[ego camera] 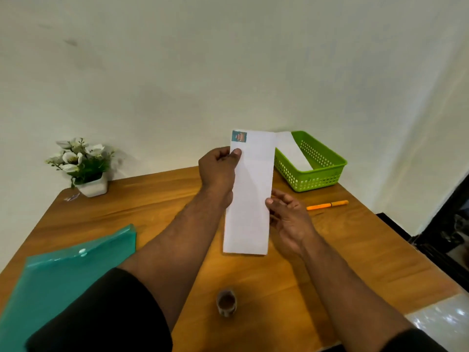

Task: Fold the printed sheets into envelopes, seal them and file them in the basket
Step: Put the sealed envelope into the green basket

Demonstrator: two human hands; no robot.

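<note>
One small cup (226,301) nearest; left hand (217,169) fingers pinch one envelope (250,196), right hand (288,212) fingers relaxed against it.

Setting: a small desk corner in a home or modest office, set against a plain off-white wall (228,59). A wood-grain table (157,196) is furnished with stationery: a green perforated basket (319,174), an orange pen (327,205), a teal snap-button document folder (63,273) and a small jar (226,302). A potted arrangement of white flowers (81,163) is placed at the far left corner, and glossy tiled flooring (441,323) is seen at lower right.
</note>
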